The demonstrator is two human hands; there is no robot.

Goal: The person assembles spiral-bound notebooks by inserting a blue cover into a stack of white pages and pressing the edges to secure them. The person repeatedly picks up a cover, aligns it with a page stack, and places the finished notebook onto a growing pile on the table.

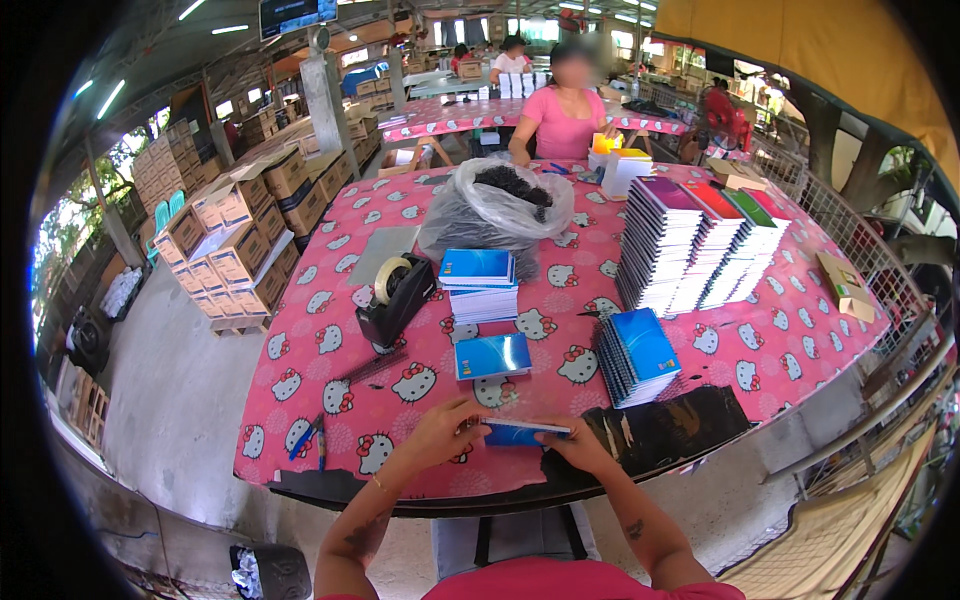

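Close to the table's near edge, a blue-covered notebook [512, 437] is held low and tilted between my hands. My left hand [440, 432] has its fingers curled at the notebook's left end. Gripping the right end is my right hand [575, 443], thumb on the blue cover. Just beyond lies a single blue notebook [493, 357], flat on the pink table cover. Behind that stands a short stack of blue notebooks [480, 285]. To the right, a taller pile of spiral-bound blue notebooks [636, 357] shows its black coils.
A black tape dispenser [397, 302] stands left of the stack. Farther back sits a clear bag [497, 210] of black coils. Tall notebook stacks [690, 245] rise at right. Pens [315, 440] lie at left. A person in pink [568, 115] works across the table.
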